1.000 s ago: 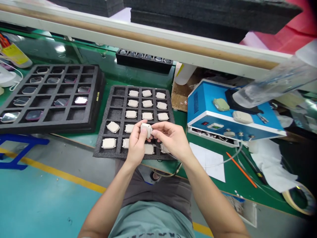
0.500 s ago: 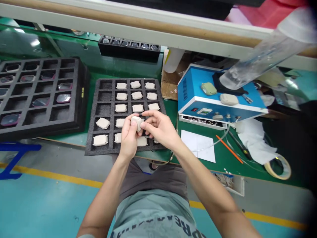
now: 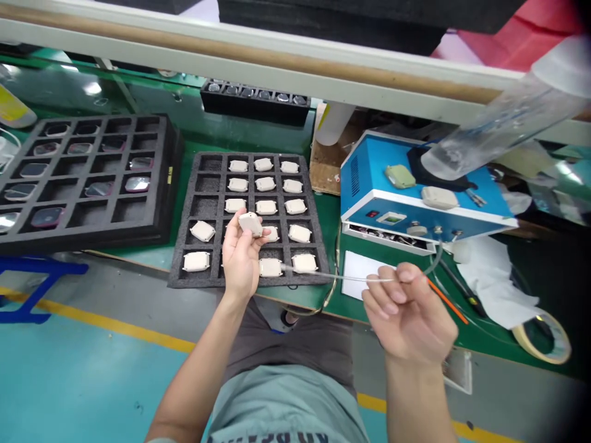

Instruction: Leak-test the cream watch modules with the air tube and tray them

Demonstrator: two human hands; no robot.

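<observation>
My left hand [image 3: 241,261] is closed around a beige watch-shaped case [image 3: 250,224], thumb on its face, above the foam tray. Off to the right, my right hand [image 3: 410,311] pinches a thin clear tube [image 3: 337,277] between thumb and fingers. One end of the tube points left toward the tray, slightly blurred; the other runs back to the blue machine [image 3: 392,212]. Below my left hand lies the dark grey foam tray [image 3: 183,243], with several similar beige cases [image 3: 196,261] in its compartments. My left hand hides part of the tray.
Left stands a stack of black foam trays [image 3: 168,203] with glossy-faced pieces. A beige case [image 3: 439,197], a greenish case [image 3: 399,176] and a clear cylinder [image 3: 484,132] sit on the machine. Right are white tissue [image 3: 492,274], an orange stick [image 3: 447,301] and a tape roll [image 3: 521,338]. A shelf edge [image 3: 295,74] crosses above.
My right hand has left the case and moved right, taking hold of the clear tube. The left hand keeps the case, now tilted differently. The view has shifted slightly.
</observation>
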